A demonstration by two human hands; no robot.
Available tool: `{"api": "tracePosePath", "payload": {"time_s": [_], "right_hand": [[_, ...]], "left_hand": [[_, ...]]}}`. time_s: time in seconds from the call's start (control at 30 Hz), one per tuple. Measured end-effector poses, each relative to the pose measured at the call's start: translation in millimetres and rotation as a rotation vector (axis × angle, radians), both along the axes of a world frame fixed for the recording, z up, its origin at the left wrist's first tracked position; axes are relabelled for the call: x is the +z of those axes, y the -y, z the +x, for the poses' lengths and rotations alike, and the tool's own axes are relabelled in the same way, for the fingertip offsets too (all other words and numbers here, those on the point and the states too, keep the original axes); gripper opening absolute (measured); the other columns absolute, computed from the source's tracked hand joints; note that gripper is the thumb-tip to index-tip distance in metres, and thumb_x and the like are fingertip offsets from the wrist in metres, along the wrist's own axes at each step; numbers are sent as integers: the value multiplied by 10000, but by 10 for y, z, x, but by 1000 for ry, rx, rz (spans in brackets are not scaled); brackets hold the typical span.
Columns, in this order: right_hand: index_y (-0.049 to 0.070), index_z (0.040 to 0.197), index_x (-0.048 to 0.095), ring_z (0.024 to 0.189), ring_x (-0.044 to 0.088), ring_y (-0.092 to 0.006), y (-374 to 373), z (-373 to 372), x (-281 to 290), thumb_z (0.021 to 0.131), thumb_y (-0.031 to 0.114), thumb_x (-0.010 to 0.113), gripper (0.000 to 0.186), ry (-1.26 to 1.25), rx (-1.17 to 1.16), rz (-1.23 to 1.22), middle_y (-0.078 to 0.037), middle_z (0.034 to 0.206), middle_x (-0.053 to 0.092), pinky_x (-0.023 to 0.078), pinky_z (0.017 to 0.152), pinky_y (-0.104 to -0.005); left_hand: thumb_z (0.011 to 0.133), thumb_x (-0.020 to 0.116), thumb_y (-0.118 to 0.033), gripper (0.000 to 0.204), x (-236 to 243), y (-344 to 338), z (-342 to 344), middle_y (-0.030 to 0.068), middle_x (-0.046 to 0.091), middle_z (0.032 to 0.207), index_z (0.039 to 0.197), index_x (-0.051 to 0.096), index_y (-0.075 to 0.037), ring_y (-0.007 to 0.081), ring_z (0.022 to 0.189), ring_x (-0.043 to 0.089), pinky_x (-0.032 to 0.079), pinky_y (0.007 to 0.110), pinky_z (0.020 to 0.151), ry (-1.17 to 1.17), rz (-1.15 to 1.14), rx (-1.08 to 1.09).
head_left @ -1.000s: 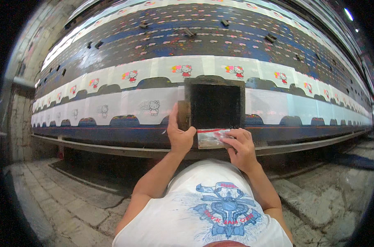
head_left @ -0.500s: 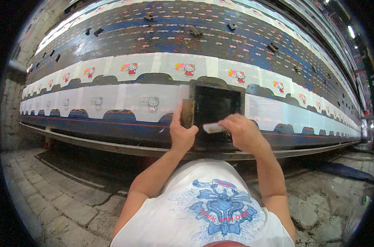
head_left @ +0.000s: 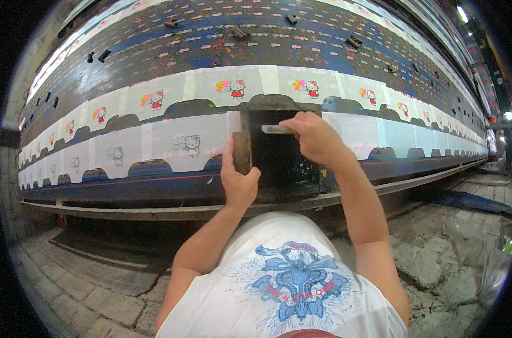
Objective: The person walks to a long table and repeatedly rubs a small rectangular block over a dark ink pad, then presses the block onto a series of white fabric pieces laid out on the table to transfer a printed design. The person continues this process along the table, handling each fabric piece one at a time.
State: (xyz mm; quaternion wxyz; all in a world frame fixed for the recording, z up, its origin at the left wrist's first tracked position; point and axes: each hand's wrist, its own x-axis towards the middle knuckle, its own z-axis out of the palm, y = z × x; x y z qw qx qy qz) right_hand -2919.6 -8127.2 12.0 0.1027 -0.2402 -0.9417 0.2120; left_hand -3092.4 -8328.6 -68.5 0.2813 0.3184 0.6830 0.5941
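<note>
A dark rectangular screen-printing frame [head_left: 270, 105] lies over the row of white cloth pieces nearest me. My left hand [head_left: 239, 185] grips the brown block-like left side [head_left: 242, 152] of this frame, thumb on the near end and fingers along the outer side. In my right hand [head_left: 314, 137], a pale, flat squeegee [head_left: 274, 129] is pinched at its right end. It sits over the dark screen, toward the far end of the frame. Left of the frame, a cloth piece [head_left: 168, 149] bears a grey outline of a cartoon cat.
Behind is another row of white cloth pieces [head_left: 208, 84] printed with coloured cartoon cats. Small dark cylindrical pieces [head_left: 240, 32] lie farther back on the long, paint-marked table [head_left: 194, 48]. A rail [head_left: 154, 214] runs along its near edge, above a paved floor [head_left: 109, 301].
My right hand has carried the squeegee from the near part of the screen to its far part. My left hand keeps its grip on the frame's left side. The view has shifted slightly.
</note>
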Motion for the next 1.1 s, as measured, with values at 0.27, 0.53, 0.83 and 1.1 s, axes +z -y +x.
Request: {"api": "tracePosePath", "payload": {"time_s": [0.27,0.53,0.83,1.1], "right_hand": [[76,1332,782,1093,693,-393,899,342,20,878,-36,697,475,2,-8,31,-156,1176,757,564,1003,-526],[74,1295,794,1142,714,-358,1259,543,-8,898,29,741,403,-62,-49,51,-127,1235,762,573,1002,-507],[77,1231,828,1176,744,-347,1109,1227,-102,814,-28,867,431,-394,-142,38,-86,1266,802,576,1021,-491],[66,1226,832,1164,746,-344,630,2461,-147,896,-23,815,342,-404,-187,54,-104,1253,793,583,1000,-503]], "left_hand": [[821,762,48,1011,-12,-1,5,234,614,1638,1774,426,7,337,1516,611,453,422,1299,-45,17,0],[793,739,88,995,5,-33,-1,200,633,1615,1748,463,31,299,1469,639,482,405,1265,-79,-29,28],[779,687,152,1018,119,-282,458,184,623,1645,1760,438,44,267,1492,629,476,377,1272,108,139,34],[781,695,159,1024,21,-864,1733,187,601,1663,1763,425,52,276,1522,607,485,380,1266,173,220,11]]}}
